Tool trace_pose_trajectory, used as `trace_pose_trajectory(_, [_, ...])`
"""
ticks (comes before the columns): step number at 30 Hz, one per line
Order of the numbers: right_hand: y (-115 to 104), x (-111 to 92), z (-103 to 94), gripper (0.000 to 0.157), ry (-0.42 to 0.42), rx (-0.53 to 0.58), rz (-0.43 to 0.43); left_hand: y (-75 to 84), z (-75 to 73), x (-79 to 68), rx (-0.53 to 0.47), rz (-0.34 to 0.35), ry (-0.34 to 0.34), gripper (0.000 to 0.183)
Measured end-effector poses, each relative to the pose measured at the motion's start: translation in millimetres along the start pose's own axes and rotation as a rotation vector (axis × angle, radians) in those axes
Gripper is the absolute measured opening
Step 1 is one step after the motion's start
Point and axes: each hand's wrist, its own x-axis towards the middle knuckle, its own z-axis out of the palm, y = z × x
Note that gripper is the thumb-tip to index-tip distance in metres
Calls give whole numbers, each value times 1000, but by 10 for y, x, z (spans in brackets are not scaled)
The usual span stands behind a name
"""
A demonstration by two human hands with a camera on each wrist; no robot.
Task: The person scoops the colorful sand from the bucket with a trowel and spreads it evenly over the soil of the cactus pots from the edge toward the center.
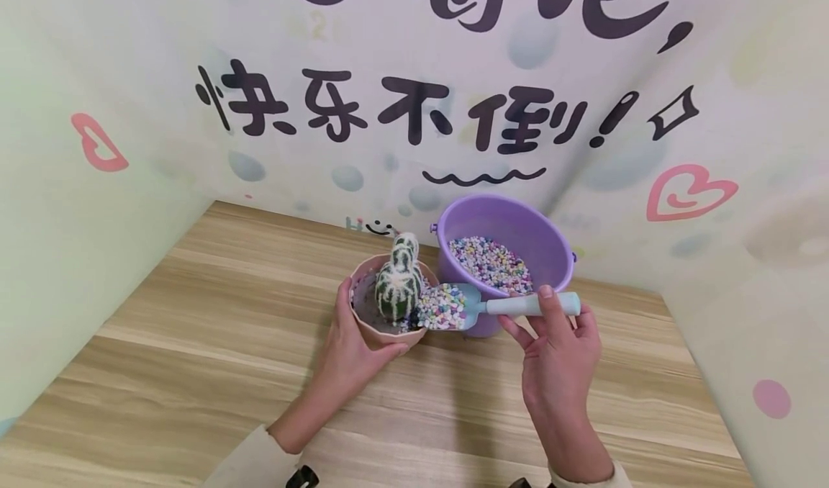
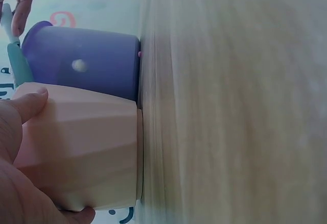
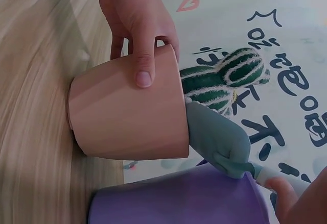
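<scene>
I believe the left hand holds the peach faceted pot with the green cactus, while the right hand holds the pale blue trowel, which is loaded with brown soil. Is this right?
No: the head view shows the pale blue trowel loaded with small multicoloured pebbles, not brown soil. The left hand does hold the peach faceted pot, and the right hand the trowel.

Left fingers grip a peach pot that stands on the wood-grained surface. Behind it stands a purple bucket; near both rims, right fingers hold a teal scoop.
</scene>
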Motion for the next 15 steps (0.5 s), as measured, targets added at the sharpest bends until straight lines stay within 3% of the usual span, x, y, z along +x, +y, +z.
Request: trace_pose_trajectory(15, [-71,-15,-3,26,24,-52,-38,14,4,-4,11,-21,-6,133])
